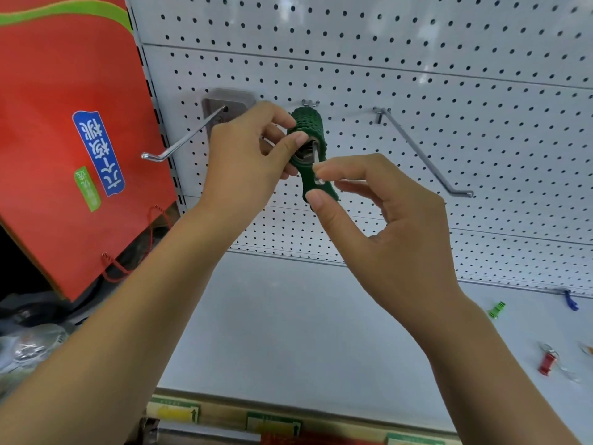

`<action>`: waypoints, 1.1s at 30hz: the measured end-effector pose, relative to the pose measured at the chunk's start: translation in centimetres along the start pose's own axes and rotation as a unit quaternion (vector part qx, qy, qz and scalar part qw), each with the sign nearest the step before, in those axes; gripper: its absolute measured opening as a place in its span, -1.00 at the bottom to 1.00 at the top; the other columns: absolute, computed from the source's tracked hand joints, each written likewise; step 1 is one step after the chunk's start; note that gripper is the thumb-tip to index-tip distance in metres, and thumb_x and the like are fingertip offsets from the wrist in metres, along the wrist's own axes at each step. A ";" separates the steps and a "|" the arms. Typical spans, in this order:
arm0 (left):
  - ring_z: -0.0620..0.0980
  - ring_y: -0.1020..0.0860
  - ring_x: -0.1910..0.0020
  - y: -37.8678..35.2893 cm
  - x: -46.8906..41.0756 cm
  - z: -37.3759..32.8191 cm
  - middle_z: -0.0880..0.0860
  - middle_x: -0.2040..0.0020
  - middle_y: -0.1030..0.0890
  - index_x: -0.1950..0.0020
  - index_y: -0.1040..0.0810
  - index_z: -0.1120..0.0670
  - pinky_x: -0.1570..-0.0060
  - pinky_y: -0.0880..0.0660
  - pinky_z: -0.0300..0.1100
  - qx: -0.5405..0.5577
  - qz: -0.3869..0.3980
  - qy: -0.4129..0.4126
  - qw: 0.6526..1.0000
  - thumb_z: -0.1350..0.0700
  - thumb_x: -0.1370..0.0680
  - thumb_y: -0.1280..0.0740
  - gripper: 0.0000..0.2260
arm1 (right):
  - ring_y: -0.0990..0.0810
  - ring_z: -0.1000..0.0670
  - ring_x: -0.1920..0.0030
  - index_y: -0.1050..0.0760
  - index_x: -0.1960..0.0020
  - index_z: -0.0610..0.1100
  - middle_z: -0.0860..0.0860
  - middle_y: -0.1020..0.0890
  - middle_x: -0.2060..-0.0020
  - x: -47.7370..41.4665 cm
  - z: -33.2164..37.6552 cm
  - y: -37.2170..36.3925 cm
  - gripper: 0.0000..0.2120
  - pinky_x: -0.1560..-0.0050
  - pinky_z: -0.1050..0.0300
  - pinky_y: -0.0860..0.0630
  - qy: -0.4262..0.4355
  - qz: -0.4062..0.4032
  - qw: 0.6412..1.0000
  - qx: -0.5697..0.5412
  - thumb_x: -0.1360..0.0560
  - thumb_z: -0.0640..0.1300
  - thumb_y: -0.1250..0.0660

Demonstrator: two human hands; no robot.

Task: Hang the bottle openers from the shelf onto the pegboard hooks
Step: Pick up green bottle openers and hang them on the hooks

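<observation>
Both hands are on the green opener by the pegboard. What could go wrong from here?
1. The right hand pinches the green opener with fingertips only; it could slip and drop to the shelf.
2. Fingers hide the middle hook beyond its base, so the opener's hole may miss it.
3. The left hook juts out close to the left hand; the wrist might catch on it.

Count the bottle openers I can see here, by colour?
Dark green opener: 1, held by the left hand and the right hand
Bright green opener: 1, on the shelf
Blue opener: 1
Red opener: 1
Total: 4
</observation>
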State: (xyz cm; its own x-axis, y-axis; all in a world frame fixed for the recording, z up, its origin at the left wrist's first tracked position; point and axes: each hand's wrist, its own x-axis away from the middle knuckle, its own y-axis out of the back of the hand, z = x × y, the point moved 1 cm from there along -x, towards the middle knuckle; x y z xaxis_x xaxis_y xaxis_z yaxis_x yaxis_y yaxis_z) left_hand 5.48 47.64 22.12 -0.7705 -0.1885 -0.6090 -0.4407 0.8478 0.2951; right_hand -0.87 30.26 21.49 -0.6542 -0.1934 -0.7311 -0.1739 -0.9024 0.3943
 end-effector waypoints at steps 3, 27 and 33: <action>-0.16 -0.65 0.39 -0.4 -1.4 0.9 0.02 0.24 -0.65 -0.06 -0.63 0.07 0.23 -0.66 -0.07 -0.047 -0.002 -0.010 0.999 0.07 -0.57 -0.45 -0.89 | -0.65 0.10 -0.07 -0.63 -0.11 -0.09 0.10 -0.69 0.00 -0.1 -0.3 0.0 -0.86 -0.14 0.12 -0.58 0.015 -0.003 1.000 0.014 -0.55 -0.12 -0.44; 0.07 -0.59 0.19 -2.1 -6.9 4.1 0.06 0.15 -0.64 -0.03 -0.64 0.09 0.12 -0.55 0.11 -0.219 0.024 -0.123 0.968 -0.06 -0.62 -0.31 -0.76 | -0.66 0.19 -0.05 -0.69 -0.09 -0.09 0.12 -0.72 0.02 -0.5 -1.0 0.6 -0.86 -0.15 0.36 -0.50 0.039 -0.010 0.999 0.016 -0.54 -0.15 -0.46; 0.07 -0.59 0.06 -1.6 -6.0 3.5 0.05 -0.06 -0.65 -0.22 -0.64 0.05 0.06 -0.53 0.00 -0.295 0.026 -0.133 0.946 -0.08 -0.66 -0.25 -0.71 | -0.65 0.18 -0.09 -0.67 -0.15 -0.11 0.11 -0.70 -0.03 -0.5 -0.9 0.8 -0.82 -0.19 0.31 -0.51 0.054 -0.002 0.998 0.038 -0.55 -0.15 -0.45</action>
State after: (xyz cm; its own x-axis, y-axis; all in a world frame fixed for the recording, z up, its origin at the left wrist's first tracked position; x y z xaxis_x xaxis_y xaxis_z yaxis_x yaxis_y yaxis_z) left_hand 12.46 49.13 22.67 -0.6898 0.0445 -0.7227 -0.6455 0.4142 0.6417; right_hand -0.03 29.31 21.62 -0.5709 -0.2332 -0.7872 -0.2341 -0.8728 0.4283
